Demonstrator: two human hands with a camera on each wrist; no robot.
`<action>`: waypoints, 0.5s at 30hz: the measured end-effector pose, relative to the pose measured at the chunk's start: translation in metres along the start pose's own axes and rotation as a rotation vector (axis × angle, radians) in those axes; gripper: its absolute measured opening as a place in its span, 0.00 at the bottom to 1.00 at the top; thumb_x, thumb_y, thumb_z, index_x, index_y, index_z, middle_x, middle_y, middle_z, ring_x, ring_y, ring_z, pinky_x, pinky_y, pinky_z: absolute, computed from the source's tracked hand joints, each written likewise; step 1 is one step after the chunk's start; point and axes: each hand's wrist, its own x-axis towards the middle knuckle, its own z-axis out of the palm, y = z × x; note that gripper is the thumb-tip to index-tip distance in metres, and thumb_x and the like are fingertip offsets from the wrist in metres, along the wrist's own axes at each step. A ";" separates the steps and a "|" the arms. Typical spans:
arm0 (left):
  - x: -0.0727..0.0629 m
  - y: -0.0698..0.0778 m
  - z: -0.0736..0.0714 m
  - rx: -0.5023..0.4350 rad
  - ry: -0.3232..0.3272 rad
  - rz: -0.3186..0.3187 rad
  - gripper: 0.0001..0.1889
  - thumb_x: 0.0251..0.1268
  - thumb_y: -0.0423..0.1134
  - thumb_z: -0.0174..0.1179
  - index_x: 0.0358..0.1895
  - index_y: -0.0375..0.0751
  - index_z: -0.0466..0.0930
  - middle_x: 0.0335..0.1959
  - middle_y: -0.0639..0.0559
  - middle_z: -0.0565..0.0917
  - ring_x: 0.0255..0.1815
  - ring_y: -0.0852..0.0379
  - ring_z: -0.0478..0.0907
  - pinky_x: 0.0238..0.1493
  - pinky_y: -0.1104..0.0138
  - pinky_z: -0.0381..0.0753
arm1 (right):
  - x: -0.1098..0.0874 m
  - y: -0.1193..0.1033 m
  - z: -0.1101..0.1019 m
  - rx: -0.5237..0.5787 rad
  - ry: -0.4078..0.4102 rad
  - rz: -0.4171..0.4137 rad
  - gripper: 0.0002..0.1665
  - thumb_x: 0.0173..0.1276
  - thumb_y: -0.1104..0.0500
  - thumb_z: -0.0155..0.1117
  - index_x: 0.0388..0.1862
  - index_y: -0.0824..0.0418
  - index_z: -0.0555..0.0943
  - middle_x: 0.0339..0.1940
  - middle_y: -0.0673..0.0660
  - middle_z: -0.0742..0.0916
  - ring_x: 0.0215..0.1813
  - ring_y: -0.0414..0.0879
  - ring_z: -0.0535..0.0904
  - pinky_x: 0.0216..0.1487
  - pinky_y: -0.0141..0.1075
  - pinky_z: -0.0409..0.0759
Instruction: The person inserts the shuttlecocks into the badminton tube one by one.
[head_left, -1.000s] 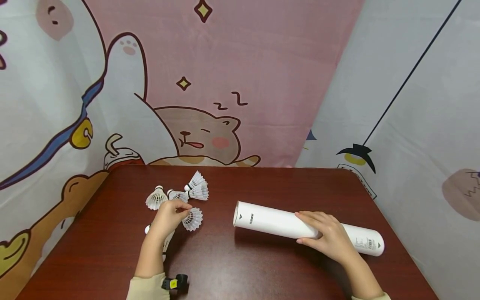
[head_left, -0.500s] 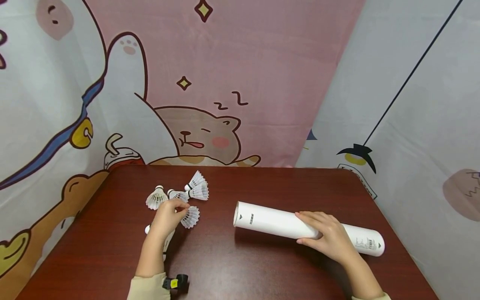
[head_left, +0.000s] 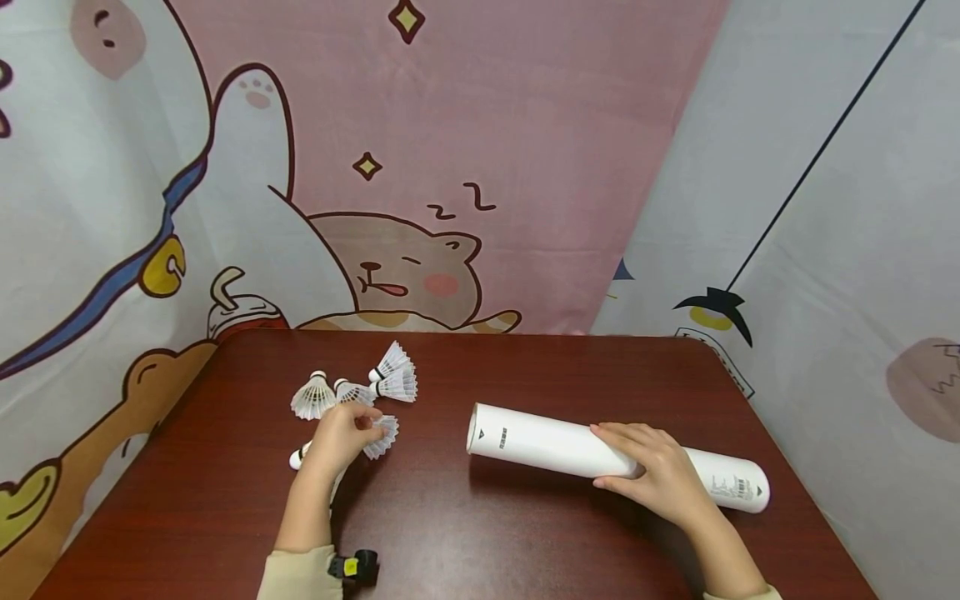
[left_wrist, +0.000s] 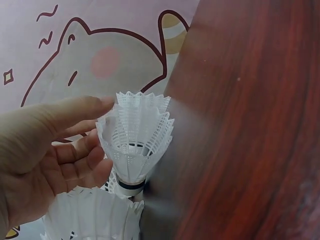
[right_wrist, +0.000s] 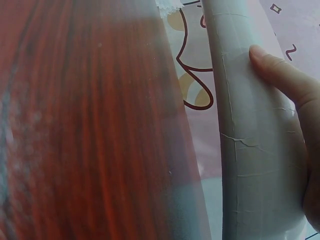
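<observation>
My left hand (head_left: 341, 437) pinches a white shuttlecock (head_left: 385, 439) at its skirt, low over the table's left half. In the left wrist view, the skirt (left_wrist: 135, 145) of this shuttlecock lies beside the thumb, with a dark band near its cork. Some fingertips are hidden behind it. Under the left wrist lies another shuttlecock (head_left: 298, 455), mostly covered by the forearm. My right hand (head_left: 660, 467) grips a long white shuttlecock tube (head_left: 540, 437) around its middle. Its open end points left, towards the shuttlecocks; a shadow falls below it.
Beyond the left hand lie more shuttlecocks: one skirt-down (head_left: 312, 398), one partly hidden (head_left: 354, 390), and a pair touching (head_left: 395, 383). The dark red table (head_left: 525, 367) ends at a cartoon-printed cloth (head_left: 540, 167). A black strap device (head_left: 354, 567) sits on the left wrist.
The left hand has shifted slightly to the right and turned a little, and the pinched shuttlecock's skirt has tilted with it. The right hand and the tube have stayed in place.
</observation>
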 end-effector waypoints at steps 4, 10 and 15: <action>0.000 0.000 0.000 -0.004 -0.010 0.000 0.10 0.42 0.26 0.69 0.33 0.32 0.85 0.21 0.54 0.77 0.26 0.58 0.72 0.30 0.64 0.72 | 0.000 0.000 0.000 -0.001 0.001 -0.003 0.43 0.43 0.40 0.78 0.60 0.51 0.80 0.55 0.48 0.82 0.54 0.45 0.77 0.51 0.42 0.68; 0.000 0.001 -0.001 0.005 0.034 0.067 0.08 0.43 0.22 0.62 0.29 0.31 0.86 0.25 0.47 0.83 0.31 0.51 0.78 0.36 0.58 0.76 | 0.000 0.000 0.000 0.002 0.007 -0.006 0.43 0.43 0.40 0.78 0.60 0.51 0.80 0.55 0.48 0.83 0.53 0.46 0.77 0.52 0.43 0.68; 0.000 0.002 -0.001 0.012 0.063 0.106 0.06 0.46 0.22 0.63 0.29 0.30 0.86 0.31 0.41 0.85 0.38 0.43 0.81 0.42 0.52 0.77 | 0.001 0.000 0.000 0.001 0.010 -0.010 0.43 0.43 0.40 0.79 0.60 0.51 0.80 0.55 0.48 0.83 0.53 0.46 0.77 0.51 0.43 0.68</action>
